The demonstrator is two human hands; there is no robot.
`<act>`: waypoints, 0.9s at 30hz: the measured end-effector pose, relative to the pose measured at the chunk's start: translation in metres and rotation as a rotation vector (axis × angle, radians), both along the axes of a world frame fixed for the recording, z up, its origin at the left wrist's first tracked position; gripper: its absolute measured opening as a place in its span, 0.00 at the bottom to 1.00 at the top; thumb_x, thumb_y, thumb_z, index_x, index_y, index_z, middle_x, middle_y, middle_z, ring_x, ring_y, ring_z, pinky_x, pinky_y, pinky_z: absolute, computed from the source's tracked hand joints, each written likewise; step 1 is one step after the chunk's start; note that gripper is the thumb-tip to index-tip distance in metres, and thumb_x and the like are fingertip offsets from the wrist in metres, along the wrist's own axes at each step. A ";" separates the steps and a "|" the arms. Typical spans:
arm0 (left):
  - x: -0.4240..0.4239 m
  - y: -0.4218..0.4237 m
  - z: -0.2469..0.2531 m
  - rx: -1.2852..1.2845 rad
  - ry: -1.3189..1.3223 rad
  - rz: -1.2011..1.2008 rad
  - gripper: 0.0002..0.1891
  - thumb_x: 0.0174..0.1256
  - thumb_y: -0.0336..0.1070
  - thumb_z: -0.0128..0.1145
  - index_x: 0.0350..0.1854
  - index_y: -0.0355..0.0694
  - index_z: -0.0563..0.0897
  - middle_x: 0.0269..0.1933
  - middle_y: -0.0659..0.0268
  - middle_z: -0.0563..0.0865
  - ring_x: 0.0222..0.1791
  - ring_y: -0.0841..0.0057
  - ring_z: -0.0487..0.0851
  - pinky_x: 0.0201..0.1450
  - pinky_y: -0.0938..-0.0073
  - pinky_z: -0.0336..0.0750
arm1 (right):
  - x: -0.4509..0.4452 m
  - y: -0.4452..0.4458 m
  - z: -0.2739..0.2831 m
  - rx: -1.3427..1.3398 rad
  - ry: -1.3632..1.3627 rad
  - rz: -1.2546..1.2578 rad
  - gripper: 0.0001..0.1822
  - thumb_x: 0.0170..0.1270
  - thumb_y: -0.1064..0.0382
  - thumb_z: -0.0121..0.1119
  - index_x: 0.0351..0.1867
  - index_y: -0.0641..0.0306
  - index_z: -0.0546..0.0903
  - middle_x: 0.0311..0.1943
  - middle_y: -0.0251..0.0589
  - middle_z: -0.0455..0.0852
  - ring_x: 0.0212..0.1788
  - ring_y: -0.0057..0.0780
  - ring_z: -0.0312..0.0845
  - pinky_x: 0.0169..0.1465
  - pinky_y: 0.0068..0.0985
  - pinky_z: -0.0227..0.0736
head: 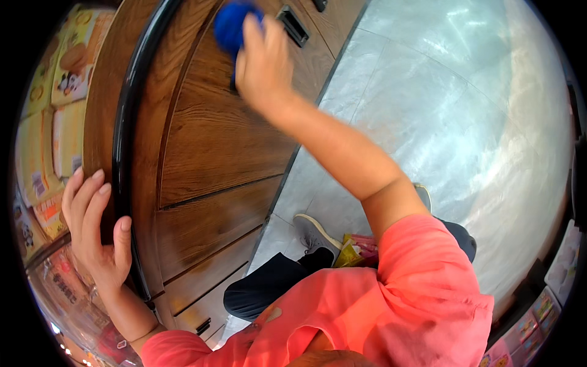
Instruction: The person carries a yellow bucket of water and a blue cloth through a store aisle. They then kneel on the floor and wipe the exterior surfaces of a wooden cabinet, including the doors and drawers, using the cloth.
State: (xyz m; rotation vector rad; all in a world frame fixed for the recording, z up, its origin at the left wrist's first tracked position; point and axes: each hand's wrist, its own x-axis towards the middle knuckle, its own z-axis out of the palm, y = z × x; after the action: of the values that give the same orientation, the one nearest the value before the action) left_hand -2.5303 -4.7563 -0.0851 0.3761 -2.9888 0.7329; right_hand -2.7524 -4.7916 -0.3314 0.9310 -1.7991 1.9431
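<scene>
My right hand holds a blue cloth, bunched and slightly blurred, against the brown wood-grain front of a display cabinet. A recessed dark handle sits just beyond those fingers. My left hand is at the cabinet's top edge with nothing held in it. Its fingers are stretched up, and its thumb lies at the glossy black rail that runs along the edge. Whether the palm presses on the wood is hard to tell.
Packaged goods with panda pictures fill the cabinet top at left, above clear-wrapped packets. Grey floor tiles stretch away to the right. A yellow and pink packet lies by my grey shoe. More goods line the lower right.
</scene>
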 end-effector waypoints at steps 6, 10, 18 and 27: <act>0.001 0.001 -0.001 -0.002 -0.024 -0.004 0.18 0.67 0.42 0.54 0.51 0.33 0.78 0.55 0.52 0.79 0.63 0.48 0.70 0.66 0.53 0.60 | 0.056 0.024 -0.131 0.138 -0.388 0.166 0.24 0.58 0.75 0.53 0.59 0.76 0.68 0.55 0.63 0.68 0.56 0.57 0.67 0.60 0.37 0.64; 0.004 -0.002 0.001 -0.022 -0.066 -0.041 0.19 0.67 0.43 0.53 0.52 0.32 0.77 0.55 0.51 0.79 0.63 0.46 0.70 0.65 0.51 0.60 | 0.035 0.002 -0.188 0.249 -0.679 0.018 0.25 0.62 0.70 0.52 0.61 0.77 0.66 0.52 0.62 0.71 0.54 0.56 0.69 0.60 0.36 0.64; 0.005 -0.002 0.001 0.017 -0.048 -0.029 0.20 0.67 0.43 0.53 0.51 0.32 0.77 0.55 0.50 0.80 0.62 0.45 0.70 0.66 0.51 0.60 | -0.019 -0.016 -0.243 0.351 -1.292 0.020 0.14 0.61 0.67 0.46 0.45 0.68 0.78 0.42 0.62 0.82 0.48 0.59 0.76 0.51 0.41 0.70; 0.000 0.001 0.000 0.009 -0.035 -0.022 0.19 0.66 0.43 0.55 0.50 0.33 0.78 0.54 0.51 0.80 0.62 0.46 0.70 0.66 0.53 0.60 | -0.018 -0.014 -0.178 0.163 -0.872 0.049 0.16 0.54 0.75 0.46 0.45 0.77 0.75 0.40 0.65 0.78 0.45 0.61 0.73 0.51 0.43 0.68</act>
State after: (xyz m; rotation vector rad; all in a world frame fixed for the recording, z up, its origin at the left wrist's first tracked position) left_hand -2.5298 -4.7550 -0.0847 0.3344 -3.0246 0.7316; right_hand -2.7701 -4.8054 -0.5095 0.1245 -2.4074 2.4818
